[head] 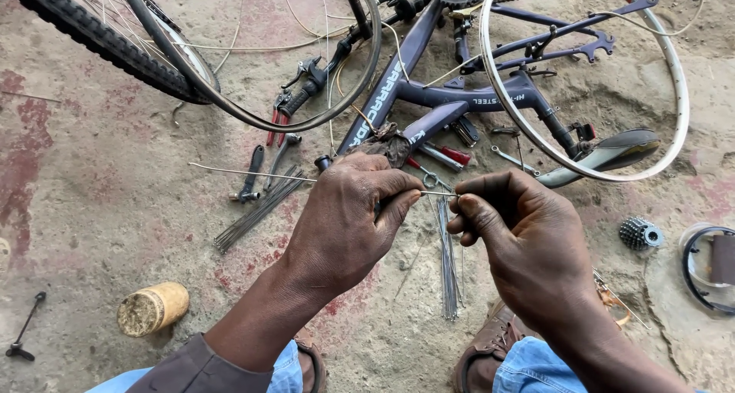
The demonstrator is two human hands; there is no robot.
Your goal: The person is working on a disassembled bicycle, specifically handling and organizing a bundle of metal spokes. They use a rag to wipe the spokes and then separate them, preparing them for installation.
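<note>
While both hands meet over the concrete floor (92, 209), they hold one thin bicycle spoke (253, 172) between them. The left hand (344, 217) is closed around it, with thumb and forefinger pinching the wire, and the right hand (521, 232) pinches its right end with the fingertips (463, 203). The middle part of the spoke is hidden inside the left hand, and what sits at the pinched end is too small to make out. The long axis of the spoke lies almost level, from left to right; the free end points to the left and a little up, reaching out over a black wrench (251, 175) on the floor.

Below the hands, one bundle of spokes (449, 270) lies on the floor pointing away from the person, and a second bundle (260, 208) lies slanted at the left. A bare wheel rim (684, 94) leans over the dark blue bicycle frame (459, 98), which is cut off at the top edge. The tyred wheel (107, 45) at the upper left is also cut off. A saddle (612, 154) lies under the rim, a cassette of sprockets (639, 234) sits at the right, and a yellow jar (153, 309) lies on its side at the lower left.
</note>
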